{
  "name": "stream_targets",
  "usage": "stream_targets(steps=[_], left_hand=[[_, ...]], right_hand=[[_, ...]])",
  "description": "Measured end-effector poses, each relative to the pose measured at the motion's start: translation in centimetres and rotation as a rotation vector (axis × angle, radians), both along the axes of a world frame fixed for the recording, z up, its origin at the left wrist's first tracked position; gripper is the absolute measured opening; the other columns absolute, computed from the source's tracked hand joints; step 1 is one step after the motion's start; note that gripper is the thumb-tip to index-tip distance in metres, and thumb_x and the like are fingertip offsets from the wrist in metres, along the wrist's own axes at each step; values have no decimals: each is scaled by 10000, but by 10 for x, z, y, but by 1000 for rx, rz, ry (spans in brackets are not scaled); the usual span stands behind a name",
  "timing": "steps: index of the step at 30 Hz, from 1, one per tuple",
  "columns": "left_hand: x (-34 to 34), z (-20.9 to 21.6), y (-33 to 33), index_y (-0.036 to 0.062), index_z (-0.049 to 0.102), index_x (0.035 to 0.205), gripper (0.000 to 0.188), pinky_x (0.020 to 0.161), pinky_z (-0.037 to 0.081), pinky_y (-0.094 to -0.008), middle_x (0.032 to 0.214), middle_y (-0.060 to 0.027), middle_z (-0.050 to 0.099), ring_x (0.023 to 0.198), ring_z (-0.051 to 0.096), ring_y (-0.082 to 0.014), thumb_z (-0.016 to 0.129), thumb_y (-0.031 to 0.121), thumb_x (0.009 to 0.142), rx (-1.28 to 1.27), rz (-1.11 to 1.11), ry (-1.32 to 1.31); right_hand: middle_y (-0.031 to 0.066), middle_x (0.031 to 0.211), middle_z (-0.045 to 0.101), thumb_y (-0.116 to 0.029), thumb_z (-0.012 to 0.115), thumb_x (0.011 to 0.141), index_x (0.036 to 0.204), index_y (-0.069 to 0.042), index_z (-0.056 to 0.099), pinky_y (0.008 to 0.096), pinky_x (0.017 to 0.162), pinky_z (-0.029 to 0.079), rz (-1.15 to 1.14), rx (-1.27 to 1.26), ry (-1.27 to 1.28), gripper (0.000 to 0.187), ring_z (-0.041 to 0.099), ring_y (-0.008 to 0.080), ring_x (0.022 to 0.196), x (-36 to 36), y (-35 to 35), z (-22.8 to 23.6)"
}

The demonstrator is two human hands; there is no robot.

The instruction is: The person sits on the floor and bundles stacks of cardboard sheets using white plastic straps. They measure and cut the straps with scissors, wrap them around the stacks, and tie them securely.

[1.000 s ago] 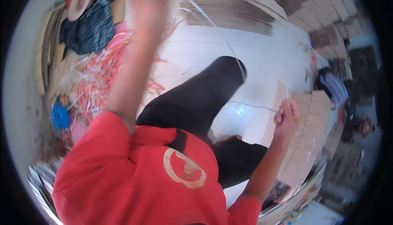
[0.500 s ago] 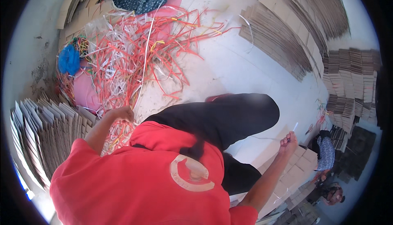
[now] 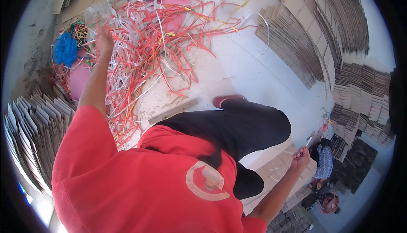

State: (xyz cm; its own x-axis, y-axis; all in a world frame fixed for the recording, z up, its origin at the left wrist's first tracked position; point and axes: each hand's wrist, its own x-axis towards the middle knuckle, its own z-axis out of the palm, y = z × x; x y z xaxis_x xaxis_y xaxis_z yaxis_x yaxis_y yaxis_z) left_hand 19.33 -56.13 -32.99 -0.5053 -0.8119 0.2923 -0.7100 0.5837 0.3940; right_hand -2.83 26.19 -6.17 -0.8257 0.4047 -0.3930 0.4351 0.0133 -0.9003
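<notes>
Left hand (image 3: 104, 43) amid tangled plastic straps (image 3: 144, 42) — cardboard stacks (image 3: 296, 42) around

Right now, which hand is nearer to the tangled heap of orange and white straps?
Left. The left hand reaches into the heap of straps, touching it. The right hand is far off by the flat cardboard stack, pinching a thin white strand.

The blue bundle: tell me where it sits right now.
In the head view the blue bundle lies at the upper left, at the left edge of the orange and white strap pile, above a pink object and left of the left hand.
</notes>
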Motion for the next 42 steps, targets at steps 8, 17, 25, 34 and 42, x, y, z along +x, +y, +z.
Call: stream_targets(steps=[8, 17, 25, 34, 42], left_hand=[[-52, -28, -17, 125, 468, 1295, 608, 979, 379, -389, 1248, -180, 523, 1197, 452, -318, 568, -12, 711, 148, -482, -263], [-78, -101, -61, 13, 282, 1387, 905, 1034, 332, -364, 1354, -208, 415, 1252, 417, -289, 774, 185, 647, 656, -270, -168], [-138, 92, 101, -25, 612, 1062, 275, 910, 432, -276, 1036, -126, 639, 946, 602, -163, 631, -2, 789, 983, -294, 995], [-115, 231, 334, 58, 576, 1110, 427, 732, 536, -326, 1114, -104, 600, 933, 629, -253, 582, -22, 691, 571, -1478, 621], [-110, 247, 376, 102, 501, 1228, 507, 553, 512, -307, 1120, -123, 602, 807, 651, -239, 549, 3, 734, 661, -1731, 376]], right_hand=[[-21, 639, 521, -178, 561, 867, 871, -90, 565, 231, 371, 361, -13, 45, -55, 88, 439, 84, 435, 12, 5, 7], [-8, 638, 517, -198, 525, 893, 872, -71, 556, 242, 373, 381, 14, 75, -54, 132, 457, 90, 441, 24, -9, 11], [4, 660, 528, -165, 508, 907, 880, -56, 549, 241, 370, 373, -5, 65, -3, 119, 449, 91, 437, 40, -29, 36], [296, 1007, 612, -110, 454, 909, 805, -46, 470, 176, 319, 288, 598, -381, -89, 123, 366, 40, 345, 59, -233, 51], [120, 702, 586, -170, 456, 935, 780, -62, 463, 208, 308, 309, 509, -837, 95, 188, 385, 77, 344, 70, -246, 54]])
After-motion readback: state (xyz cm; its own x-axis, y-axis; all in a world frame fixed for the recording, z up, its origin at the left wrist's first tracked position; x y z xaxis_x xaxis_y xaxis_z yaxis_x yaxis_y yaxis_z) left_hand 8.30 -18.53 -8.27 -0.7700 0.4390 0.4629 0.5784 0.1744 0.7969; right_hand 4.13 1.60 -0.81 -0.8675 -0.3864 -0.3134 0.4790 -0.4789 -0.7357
